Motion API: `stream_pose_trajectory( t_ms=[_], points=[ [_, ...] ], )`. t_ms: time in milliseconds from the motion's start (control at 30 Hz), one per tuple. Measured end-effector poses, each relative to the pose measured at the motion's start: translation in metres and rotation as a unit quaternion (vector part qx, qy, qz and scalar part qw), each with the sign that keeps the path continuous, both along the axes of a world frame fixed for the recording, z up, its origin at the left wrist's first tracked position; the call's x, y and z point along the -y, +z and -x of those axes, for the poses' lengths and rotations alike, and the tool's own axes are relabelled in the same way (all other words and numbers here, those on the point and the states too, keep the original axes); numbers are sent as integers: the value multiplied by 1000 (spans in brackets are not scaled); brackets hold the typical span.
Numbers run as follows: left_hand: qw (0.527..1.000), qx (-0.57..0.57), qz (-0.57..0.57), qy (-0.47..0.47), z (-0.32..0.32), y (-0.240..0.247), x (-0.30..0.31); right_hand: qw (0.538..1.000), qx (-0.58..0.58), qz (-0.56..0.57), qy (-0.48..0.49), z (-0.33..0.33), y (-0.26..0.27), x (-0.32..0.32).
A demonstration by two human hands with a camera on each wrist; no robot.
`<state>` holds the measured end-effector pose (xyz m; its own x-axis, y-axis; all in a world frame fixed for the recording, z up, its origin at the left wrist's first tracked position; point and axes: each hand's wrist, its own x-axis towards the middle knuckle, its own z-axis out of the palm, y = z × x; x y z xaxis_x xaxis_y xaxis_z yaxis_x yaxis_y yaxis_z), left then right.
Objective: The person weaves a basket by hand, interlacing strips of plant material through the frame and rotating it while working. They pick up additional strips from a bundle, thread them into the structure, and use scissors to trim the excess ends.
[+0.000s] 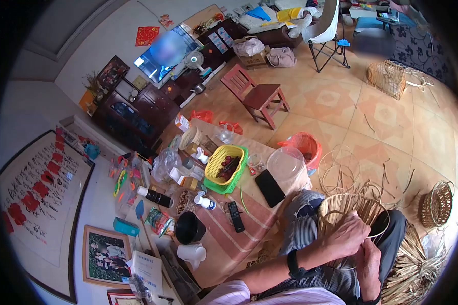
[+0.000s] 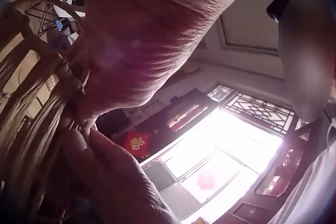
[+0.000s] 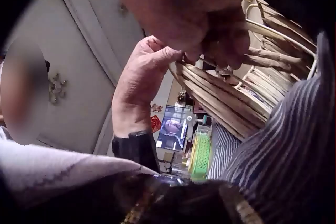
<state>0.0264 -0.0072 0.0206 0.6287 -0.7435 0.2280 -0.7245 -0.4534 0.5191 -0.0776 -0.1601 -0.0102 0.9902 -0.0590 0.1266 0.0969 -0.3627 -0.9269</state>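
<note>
Left hand (image 1: 347, 236) and right hand (image 1: 369, 262) pinch the rim of the basket (image 1: 337, 207), on the lap (image 1: 303, 239) near the right edge of the surface (image 1: 252, 230). In left wrist view, their fingertips meet there; in right wrist view, fingers are curled.

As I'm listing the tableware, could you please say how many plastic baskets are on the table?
2: the green basket on the table, with the yellow basket nested inside it.

We see rough, matt, straw-coloured plant strips in the round woven basket (image 1: 334, 207), smooth plastic in the bright yellow perforated basket (image 1: 215, 163) and bright green perforated basket (image 1: 245, 163), dark red, slightly shiny wood in the square-seated chair (image 1: 263, 95), and matt cloth in the grey striped trousers (image 1: 296, 231)
</note>
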Motion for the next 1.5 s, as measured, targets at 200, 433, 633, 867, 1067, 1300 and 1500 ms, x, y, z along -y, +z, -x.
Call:
stream_pose_trajectory(
  t_ms=[200, 433, 633, 867, 1067, 1300, 1500],
  points=[
    [996, 57, 73, -4, 2, -1, -7, 980, -120, 156, -3, 9, 9, 18],
    [984, 125, 56, -110, -23, 19, -39, 992, -32, 111, 42, 19, 41, 50],
    [994, -6, 32, -107, -35, 39, -45, 969, -233, -82, 10, 19, 17, 95],
    [998, 3, 13, -69, -26, 45, -36, 962, -239, -130, -25, 14, -7, 151],
    [998, 34, -14, -46, -18, 43, -30, 971, -230, -50, -41, 45, -56, 232],
    [999, -4, -47, -25, -17, 53, -25, 898, -315, -29, -306, 198, -166, 381],
    [997, -17, -72, -22, -17, 57, -21, 817, -351, -94, -447, 291, -266, 357]
  ],
)
